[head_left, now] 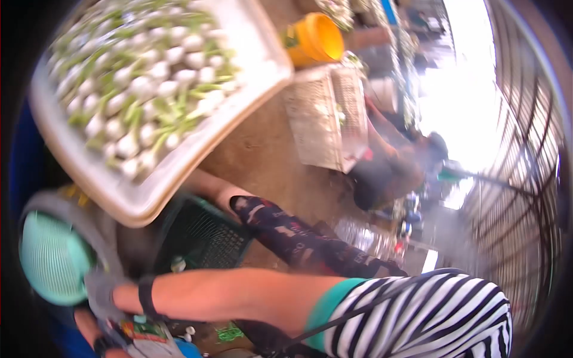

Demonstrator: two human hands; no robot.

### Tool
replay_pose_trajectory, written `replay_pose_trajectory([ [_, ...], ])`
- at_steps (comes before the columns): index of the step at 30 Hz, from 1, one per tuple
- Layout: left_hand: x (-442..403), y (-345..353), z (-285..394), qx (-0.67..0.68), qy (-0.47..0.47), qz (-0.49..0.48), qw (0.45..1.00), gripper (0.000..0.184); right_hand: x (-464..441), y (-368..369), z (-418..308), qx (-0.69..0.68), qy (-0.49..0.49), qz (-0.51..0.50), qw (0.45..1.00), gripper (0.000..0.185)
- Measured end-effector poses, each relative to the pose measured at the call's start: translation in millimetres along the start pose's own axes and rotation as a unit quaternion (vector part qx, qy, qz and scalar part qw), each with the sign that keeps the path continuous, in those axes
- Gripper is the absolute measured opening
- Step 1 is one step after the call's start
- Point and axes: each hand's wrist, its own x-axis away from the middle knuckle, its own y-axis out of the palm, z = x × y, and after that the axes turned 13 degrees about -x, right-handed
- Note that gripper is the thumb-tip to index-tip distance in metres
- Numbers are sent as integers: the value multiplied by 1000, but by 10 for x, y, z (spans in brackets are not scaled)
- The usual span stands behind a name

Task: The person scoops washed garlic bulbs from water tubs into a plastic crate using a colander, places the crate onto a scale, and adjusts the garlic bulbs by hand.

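Neither of my own hands can be made out. The picture lies on its side and is partly blurred. A large white tub (140, 206) fills the upper left, piled with white bulbs with green stems (143, 89). At lower left, a person in a striped shirt (418, 316) reaches in, and a grey-gloved hand (106, 292) touches or adjoins a teal ribbed dome (57, 256). I cannot tell what the dome is. That person's other wrist (89, 328) is partly cut off by the lower edge.
A dark green crate (203, 232) stands beside the tub, with a limb in dark printed cloth (292, 235) near it. Farther off are a white basket (313, 119), a yellow bucket (316, 39) and another crouching person (394, 170). A barred fence (525, 119) runs along the right.
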Motion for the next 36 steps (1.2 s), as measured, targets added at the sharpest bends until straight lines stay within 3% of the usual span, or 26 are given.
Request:
replay_pose_trajectory([
  [1, -44, -77, 23, -14, 0, 19, 1000, 75, -130, 156, 55, -207, 74, 104, 970, 24],
  [2, -64, -69, 101, -36, 2, 39, 999, 74, 260, 3, -68, -382, 113, 190, 897, 26],
  [4, -7, -114, 212, -59, 12, 71, 996, 73, 616, -232, -75, -480, 85, 183, 854, 29],
  [5, -8, -140, 266, -66, 19, 82, 994, 72, 735, -426, -95, -439, 105, 131, 882, 28],
  [8, 73, -367, 395, -72, 38, 103, 991, 70, 493, -145, -92, -424, 161, 195, 869, 25],
  [10, 236, -547, 484, -60, 48, 118, 990, 69, 725, -456, -81, -374, 165, 125, 904, 27],
  [11, 307, -641, 489, -52, 51, 124, 990, 68, 841, -521, -72, -405, 149, 136, 892, 27],
  [12, 357, -641, 505, -47, 47, 130, 989, 68, 777, -493, -118, -283, 138, 127, 941, 28],
  [13, 410, -616, 515, -34, 47, 138, 989, 67, 795, -408, -186, -278, 164, 241, 915, 28],
  [14, 426, -554, 507, -21, 42, 139, 989, 67, 662, -397, -54, -292, 98, 129, 943, 28],
  [15, 414, -477, 477, -5, 37, 140, 989, 66, 471, -185, 12, -243, 69, 153, 956, 27],
  [16, 411, -388, 430, 17, 29, 134, 990, 66, 535, -225, -9, -277, 76, 156, 945, 26],
  [17, 365, -267, 380, 38, 17, 125, 991, 65, 469, -117, 81, -122, -29, 127, 984, 21],
  [18, 315, -149, 336, 53, -1, 104, 993, 65, 505, -202, 39, -5, -63, 51, 997, 18],
  [20, 146, 138, 388, 85, -42, 77, 993, 68, 584, -395, -44, 212, -177, -74, 958, 13],
  [21, 122, 276, 434, 103, -48, 79, 990, 69, 612, -553, 89, -5, -146, -125, 981, 13],
  [22, 58, 323, 401, 131, -24, 103, 986, 70, 538, -524, 284, -210, -96, -173, 957, 13],
  [23, -46, 339, 372, 132, -7, 113, 985, 67, 475, -438, 446, -408, -34, -218, 886, 13],
  [25, 80, 380, 367, 137, -37, 125, 982, 60, 541, -616, 26, -477, 138, -147, 855, 10],
  [27, 374, 556, 410, 128, -80, 100, 983, 56, 552, -543, 30, -497, 107, -116, 853, 14],
  [28, 404, 606, 407, 119, -70, 77, 988, 55, 612, -621, -100, -532, 180, -71, 825, 17],
  [29, 136, 536, 204, 161, 12, 10, 987, 58, 617, -625, -92, -505, 159, -76, 845, 21],
  [30, 208, 633, 250, 178, 11, 44, 983, 59, 626, -668, -125, -483, 157, -67, 859, 22],
  [32, 267, 728, 401, 184, 15, 4, 983, 60, 719, -629, -116, -445, 169, -57, 878, 24],
  [33, 270, 767, 466, 175, 15, -5, 984, 59, 718, -603, -77, -501, 192, -64, 842, 22],
  [36, 356, 907, 597, 136, 42, -12, 990, 55, 706, -602, -5, -410, 137, -49, 900, 19],
])
